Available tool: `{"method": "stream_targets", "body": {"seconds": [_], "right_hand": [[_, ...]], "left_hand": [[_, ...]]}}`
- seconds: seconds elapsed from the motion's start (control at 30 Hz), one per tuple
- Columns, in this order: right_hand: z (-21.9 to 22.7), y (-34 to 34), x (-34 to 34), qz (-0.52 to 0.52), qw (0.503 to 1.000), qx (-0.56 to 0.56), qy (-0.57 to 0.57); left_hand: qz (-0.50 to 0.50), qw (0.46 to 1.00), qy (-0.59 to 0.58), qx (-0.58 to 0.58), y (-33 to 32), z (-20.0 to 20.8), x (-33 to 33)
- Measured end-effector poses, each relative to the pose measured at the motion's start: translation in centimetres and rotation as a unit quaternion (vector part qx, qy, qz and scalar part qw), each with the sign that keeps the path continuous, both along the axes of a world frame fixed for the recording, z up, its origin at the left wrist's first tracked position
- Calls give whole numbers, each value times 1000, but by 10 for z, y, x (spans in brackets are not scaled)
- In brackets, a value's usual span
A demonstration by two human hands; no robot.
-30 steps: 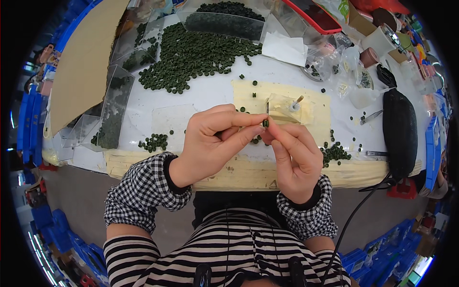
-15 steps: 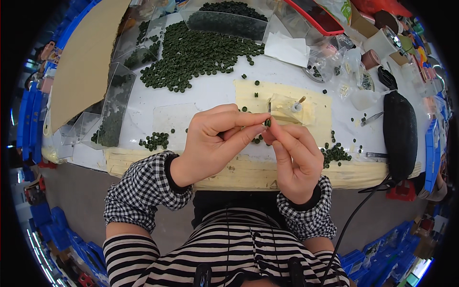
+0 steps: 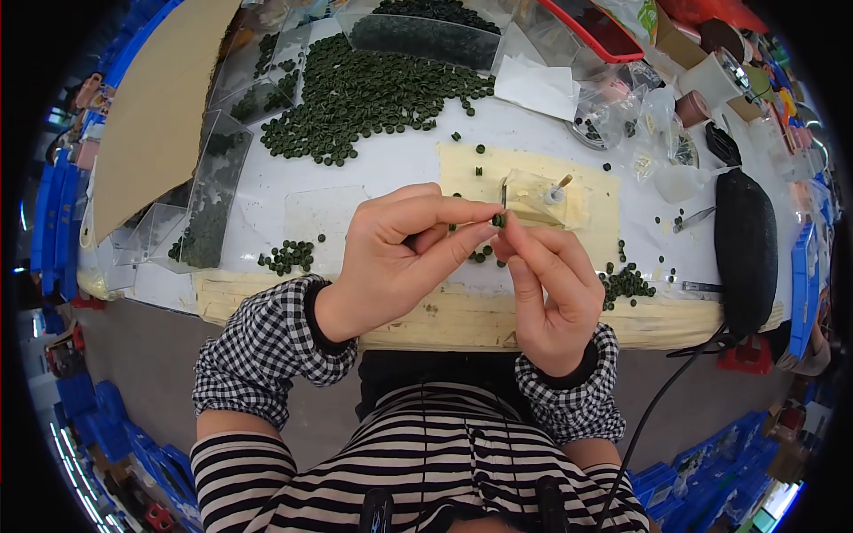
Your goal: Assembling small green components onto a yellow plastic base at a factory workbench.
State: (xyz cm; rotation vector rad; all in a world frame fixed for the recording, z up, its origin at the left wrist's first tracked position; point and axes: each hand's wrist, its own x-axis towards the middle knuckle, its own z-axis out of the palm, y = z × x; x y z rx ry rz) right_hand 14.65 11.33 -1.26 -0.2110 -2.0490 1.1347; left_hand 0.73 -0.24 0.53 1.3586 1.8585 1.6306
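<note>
A small dark green grooved round piece (image 3: 498,220) is pinched between thumb and index finger of my left hand (image 3: 391,249). My right hand (image 3: 555,289) meets it from the other side, fingers curled and fingertips against it, the thumb lower down. Just beyond the fingertips a thin dark metal pin or blade (image 3: 504,194) points up by a block wrapped in yellowish tape (image 3: 531,200); whether the piece touches it I cannot tell. Several similar pieces lie partly hidden behind my hands, with small heaps to the left (image 3: 289,258) and right (image 3: 626,284).
A large pile of green pieces (image 3: 364,98) spreads at the back beside clear bins (image 3: 209,195) and a cardboard sheet (image 3: 160,115). White paper (image 3: 536,86), a red-cased phone (image 3: 593,28) and plastic bags are at the back right. A long black pouch (image 3: 745,253) lies at right.
Both hands stay together at the piece with only slight finger movement. The whole view has shifted a little.
</note>
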Motion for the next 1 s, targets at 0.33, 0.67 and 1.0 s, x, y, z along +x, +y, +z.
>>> {"method": "stream_targets", "body": {"seconds": [0.33, 0.67, 1.0], "right_hand": [[-1, -2, -1, -27, 996, 28, -78], [-12, -15, -17, -43, 952, 269, -137], [-1, -6, -5, -78, 996, 6, -36]], "left_hand": [[-24, 981, 58, -181, 1, 7, -32], [-29, 974, 142, -173, -1, 3, -33], [-41, 985, -137, -93, 0, 6, -34]]}}
